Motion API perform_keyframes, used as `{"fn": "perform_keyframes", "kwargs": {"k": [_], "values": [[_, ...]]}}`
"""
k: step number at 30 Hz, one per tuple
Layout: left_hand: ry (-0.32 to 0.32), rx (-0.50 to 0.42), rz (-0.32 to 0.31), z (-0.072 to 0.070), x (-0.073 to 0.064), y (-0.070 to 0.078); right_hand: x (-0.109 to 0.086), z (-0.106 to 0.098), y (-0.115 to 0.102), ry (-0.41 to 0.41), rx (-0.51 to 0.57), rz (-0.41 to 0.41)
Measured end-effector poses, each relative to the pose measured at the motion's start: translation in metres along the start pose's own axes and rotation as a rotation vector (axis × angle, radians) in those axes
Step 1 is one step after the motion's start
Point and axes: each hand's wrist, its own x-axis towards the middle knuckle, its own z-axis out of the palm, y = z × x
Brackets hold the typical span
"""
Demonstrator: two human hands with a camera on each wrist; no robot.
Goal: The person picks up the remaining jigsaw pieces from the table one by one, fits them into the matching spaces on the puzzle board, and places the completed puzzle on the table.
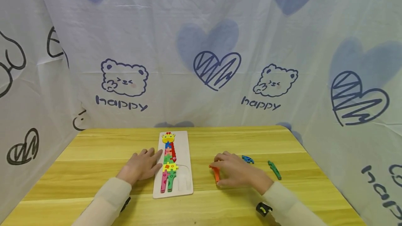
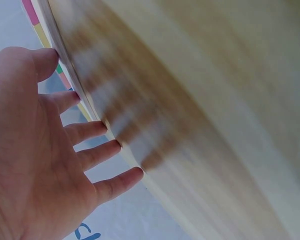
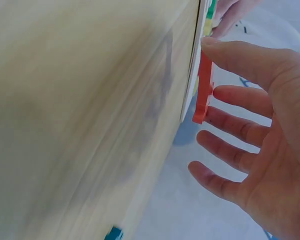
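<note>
Sleeves [image 1: 108,198], pale, are seen at the bottom of the head view, a black wrist device [image 1: 263,209] being worn at the right cuff. Wood-grain table [image 1: 220,206] is shown under both forearms.

Left hand [image 1: 139,166] is laid at the left edge of the puzzle board [image 1: 183,149]; fingers are spread wide, nothing is gripped, and the board is touched by thumb and index finger. Right hand [image 1: 235,170] is placed to the right of the board, apart from it. Orange piece [image 1: 216,175] is pinched narrowly there between thumb and fingertips; whether the table is touched by the piece cannot be told.

Board is set flat on the table, between the hands, long side running away. At its near end, pink leg [image 1: 163,181] and green leg [image 1: 171,181] are seated side by side, with a bare pale recess seen to their right. Yellow body [image 1: 170,167] is fitted above, then coloured neck blocks [image 1: 168,151] edged by a red strip [image 1: 173,152]; giraffe head [image 1: 168,138] is seated at the far end.

Green piece [image 1: 275,170] is left loose at far right; blue piece [image 1: 248,159] is seen just beyond the right hand. White cloth [image 1: 169,79] is hung behind, printed with hearts, bears and "happy".
</note>
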Motion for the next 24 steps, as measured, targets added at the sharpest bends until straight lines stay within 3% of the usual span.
{"fn": "perform_keyframes", "kwargs": {"k": [10, 24], "values": [[-0.003, -0.002, -0.001, 0.0, 0.001, 0.0, 0.025, -0.001, -0.024, 0.008, -0.012, -0.056], [-0.003, 0.003, -0.004, -0.001, 0.0, 0.0, 0.052, 0.006, -0.043, -0.03, -0.029, -0.073]]}}
